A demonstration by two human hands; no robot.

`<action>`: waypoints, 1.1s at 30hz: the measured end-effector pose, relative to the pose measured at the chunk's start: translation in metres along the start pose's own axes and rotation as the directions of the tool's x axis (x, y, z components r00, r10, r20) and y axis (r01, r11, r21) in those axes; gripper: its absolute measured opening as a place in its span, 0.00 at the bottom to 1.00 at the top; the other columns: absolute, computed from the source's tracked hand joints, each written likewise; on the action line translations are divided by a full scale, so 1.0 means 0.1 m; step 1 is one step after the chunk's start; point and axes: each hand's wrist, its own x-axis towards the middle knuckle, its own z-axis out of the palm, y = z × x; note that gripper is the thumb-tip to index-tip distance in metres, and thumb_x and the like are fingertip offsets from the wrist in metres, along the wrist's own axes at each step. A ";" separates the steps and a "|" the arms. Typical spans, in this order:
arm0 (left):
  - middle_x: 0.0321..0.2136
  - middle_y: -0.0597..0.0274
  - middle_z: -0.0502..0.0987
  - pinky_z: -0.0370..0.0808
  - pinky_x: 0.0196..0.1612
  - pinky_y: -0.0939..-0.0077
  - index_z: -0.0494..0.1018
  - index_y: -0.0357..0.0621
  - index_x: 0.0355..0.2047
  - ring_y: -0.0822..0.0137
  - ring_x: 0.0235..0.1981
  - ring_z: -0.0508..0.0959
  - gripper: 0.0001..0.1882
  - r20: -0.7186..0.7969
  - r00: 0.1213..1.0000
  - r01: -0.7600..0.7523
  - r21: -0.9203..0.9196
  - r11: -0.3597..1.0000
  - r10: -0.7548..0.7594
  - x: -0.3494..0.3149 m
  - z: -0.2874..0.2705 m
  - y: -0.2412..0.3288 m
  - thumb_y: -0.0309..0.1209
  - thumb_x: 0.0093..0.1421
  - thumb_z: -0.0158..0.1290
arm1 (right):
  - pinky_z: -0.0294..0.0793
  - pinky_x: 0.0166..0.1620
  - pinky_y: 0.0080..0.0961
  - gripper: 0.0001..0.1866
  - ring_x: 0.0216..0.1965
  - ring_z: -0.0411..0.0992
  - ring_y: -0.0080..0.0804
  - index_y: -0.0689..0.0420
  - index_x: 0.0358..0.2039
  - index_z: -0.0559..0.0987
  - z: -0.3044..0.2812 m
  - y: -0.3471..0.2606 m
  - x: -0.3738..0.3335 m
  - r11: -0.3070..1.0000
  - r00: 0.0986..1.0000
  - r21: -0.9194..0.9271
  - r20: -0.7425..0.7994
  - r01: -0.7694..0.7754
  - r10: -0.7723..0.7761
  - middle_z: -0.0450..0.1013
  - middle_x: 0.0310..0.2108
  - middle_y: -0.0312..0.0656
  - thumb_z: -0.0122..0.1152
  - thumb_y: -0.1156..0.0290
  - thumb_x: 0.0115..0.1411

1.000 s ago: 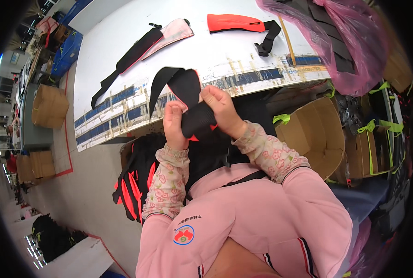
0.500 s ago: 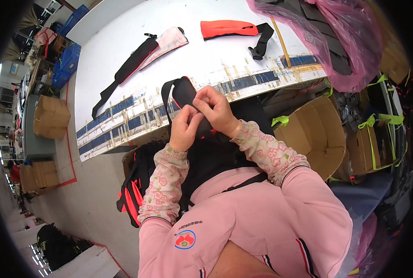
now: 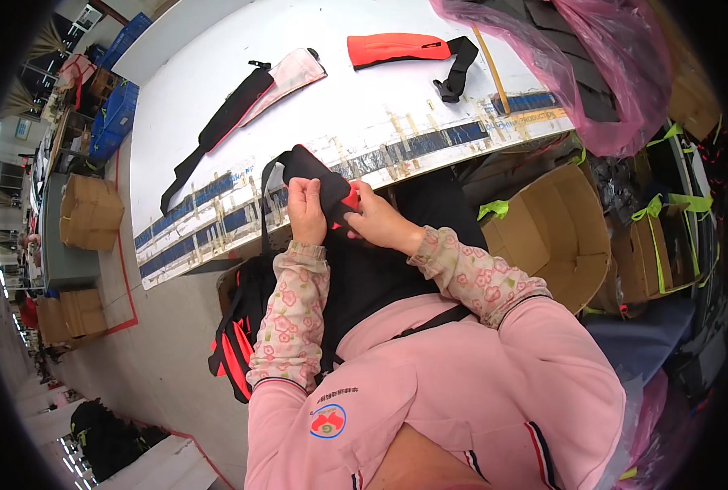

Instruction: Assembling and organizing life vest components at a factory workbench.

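Note:
Both my hands hold a black fabric belt pouch with red on it (image 3: 328, 186) at the table's front edge, above my lap. My left hand (image 3: 307, 214) pinches its near left side, fingers closed. The right hand (image 3: 378, 219) grips the red right side between thumb and fingers. From the pouch's left end a black strap loops and hangs down. Beyond it on the table lie a black belt pouch with a pale flap (image 3: 237, 108) and, to the right, an orange-red belt pouch (image 3: 401, 51) with a black strap and buckle.
The white worktable (image 3: 348, 110) has a worn, taped front edge. A thin wooden stick (image 3: 490, 67) and a pink plastic bag of dark pieces (image 3: 625, 73) lie on its right. An open cardboard box (image 3: 556, 233) stands right of me; black-and-red items (image 3: 235, 351) sit at my left.
My hands have moved apart, the left one leftward. The pouch has been turned, so a broader black face and more red show. Its strap now hangs further left.

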 end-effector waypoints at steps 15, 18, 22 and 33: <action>0.19 0.63 0.74 0.70 0.29 0.74 0.72 0.41 0.24 0.73 0.22 0.70 0.12 -0.349 0.892 -0.062 0.534 0.843 0.287 0.63 -1.21 0.15 0.34 0.60 0.58 | 0.67 0.31 0.42 0.17 0.26 0.70 0.56 0.63 0.25 0.74 0.15 -0.43 -0.39 0.823 0.907 -0.381 0.178 0.422 -0.382 0.71 0.22 0.55 0.53 0.62 0.64; 0.18 0.68 0.70 0.68 0.28 0.76 0.70 0.39 0.23 0.76 0.22 0.66 0.14 -0.351 0.878 -0.111 0.515 0.850 0.327 0.78 -1.45 0.29 0.33 0.59 0.60 | 0.66 0.30 0.42 0.17 0.24 0.68 0.55 0.63 0.25 0.73 0.16 -0.67 -0.52 0.829 0.893 -0.336 0.229 0.447 -0.388 0.69 0.20 0.55 0.53 0.62 0.64; 0.18 0.70 0.68 0.66 0.27 0.77 0.70 0.40 0.22 0.77 0.22 0.64 0.14 -0.377 0.880 -0.101 0.445 0.890 0.289 0.95 -1.82 0.32 0.33 0.58 0.60 | 0.65 0.28 0.40 0.17 0.22 0.66 0.54 0.63 0.23 0.71 0.15 -0.83 -0.68 0.822 0.877 -0.320 0.272 0.471 -0.397 0.68 0.19 0.54 0.54 0.63 0.64; 0.18 0.72 0.67 0.63 0.26 0.79 0.68 0.41 0.21 0.78 0.21 0.63 0.17 -0.392 0.878 0.014 0.597 0.802 0.276 1.17 -2.93 0.20 0.37 0.59 0.60 | 0.69 0.27 0.39 0.13 0.23 0.71 0.51 0.60 0.28 0.76 -0.36 -1.03 -0.96 0.705 0.820 -0.424 0.360 0.568 -0.444 0.71 0.21 0.50 0.58 0.63 0.62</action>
